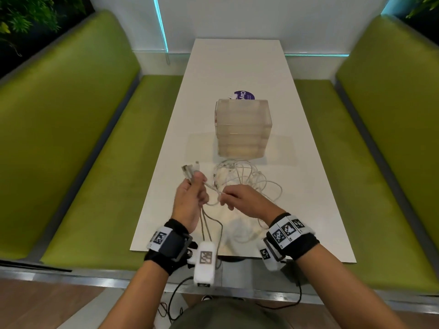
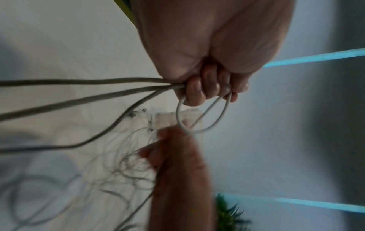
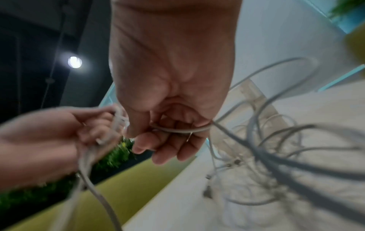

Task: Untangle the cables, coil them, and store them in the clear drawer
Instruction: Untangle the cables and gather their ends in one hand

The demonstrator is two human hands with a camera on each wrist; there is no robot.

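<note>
you are early in the job. your left hand (image 1: 190, 198) is closed round a bundle of white cables (image 1: 240, 184), several plug ends (image 1: 190, 169) poking out above the fist toward 12 o'clock and three strands hanging below it toward 6 o'clock, off the near edge of the tabletop (image 1: 237, 67). the left wrist view shows the fingers curled tight on those strands, with a small loop (image 2: 203, 117) standing out past the fingertips. your right hand (image 1: 240, 198), just beside the left at its 3 o'clock, pinches one strand between thumb and fingers; the right wrist view shows that cable crossing under the curled fingers (image 3: 168, 150).

most of the cables are not sorted yet. a loose, overlapping tangle lies on the tabletop at 12 to 2 o'clock from your hands, and more slack trails toward the near edge under your right wrist. nothing is coiled that i can see.

the drawer unit (image 1: 243, 127) stands at 12 o'clock beyond the tangle, close to it, and every drawer looks shut. whether anything is stored inside, i cannot tell through the cloudy plastic. a purple sticker (image 1: 244, 96) shows just behind it.

so by my reading: separating is under way, with some ends gathered in your left grip. still left are freeing each cable from the pile, coiling each one, opening a drawer and laying the coils in.
</note>
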